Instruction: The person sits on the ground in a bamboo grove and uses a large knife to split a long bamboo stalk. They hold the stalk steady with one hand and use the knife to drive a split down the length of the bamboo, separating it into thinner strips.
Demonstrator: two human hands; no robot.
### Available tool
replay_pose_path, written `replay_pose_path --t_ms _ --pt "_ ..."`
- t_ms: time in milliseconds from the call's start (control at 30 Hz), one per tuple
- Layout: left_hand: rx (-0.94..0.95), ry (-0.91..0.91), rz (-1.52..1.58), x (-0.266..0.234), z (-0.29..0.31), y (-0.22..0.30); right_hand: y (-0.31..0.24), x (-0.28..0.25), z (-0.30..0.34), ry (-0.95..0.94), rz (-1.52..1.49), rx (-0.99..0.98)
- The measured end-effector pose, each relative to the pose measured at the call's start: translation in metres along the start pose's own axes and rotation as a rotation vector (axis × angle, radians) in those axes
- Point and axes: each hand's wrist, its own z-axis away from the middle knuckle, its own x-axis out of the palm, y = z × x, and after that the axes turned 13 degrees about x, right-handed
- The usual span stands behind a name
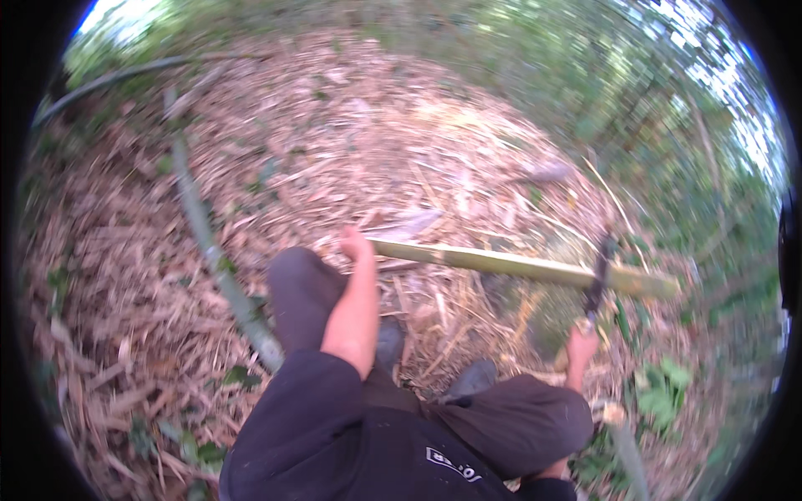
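A long, flat, yellow-green bamboo strip (493, 261) stretches from the middle toward the right, above the ground. My left hand (357, 244) is closed round its left end. In my right hand (581, 344), fingers wrapped about the handle, is a dark-bladed machete (598, 280). Its blade points away from me and crosses the strip near the right end; whether it touches or cuts into the bamboo I cannot tell. A greenish, blurred block or stump (543, 313) lies beneath the strip, between my right hand and my feet.
Dry leaves and shavings (334, 142) litter the ground. To the left lies a long green bamboo pole (200, 221), with another thin pole (125, 75) farther off. A cut pole (626, 451) and a leafy plant (662, 392) are at the lower right. My boots (474, 378) rest in front of me.
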Motion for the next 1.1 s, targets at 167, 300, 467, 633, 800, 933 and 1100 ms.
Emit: replay_pose_path --t_ms 167,300,467,633,800,933,1100 --pt "-0.090 0.073 0.087 -0.016 0.005 0.014 -0.013 0.001 0.014 -0.077 0.029 0.122" --pt "-0.128 0.094 0.117 -0.021 -0.008 0.001 -0.017 0.008 0.012 -0.104 -0.037 0.089" --pt "-0.137 0.093 0.092 -0.013 0.011 0.014 -0.009 0.000 -0.003 -0.115 -0.073 0.100" --pt "-0.121 0.079 0.055 -0.019 0.007 0.014 -0.011 0.001 0.008 -0.107 -0.118 0.081" --pt "-0.064 0.047 -0.003 -0.013 -0.006 0.001 0.000 0.010 0.008 -0.112 -0.106 0.145" --pt "0.026 0.109 0.012 -0.028 -0.058 -0.023 -0.024 0.031 0.023 -0.128 -0.029 0.141" --pt "-0.083 0.064 0.090 -0.011 -0.005 0.004 -0.018 0.005 0.009 0.000 0.028 0.122"
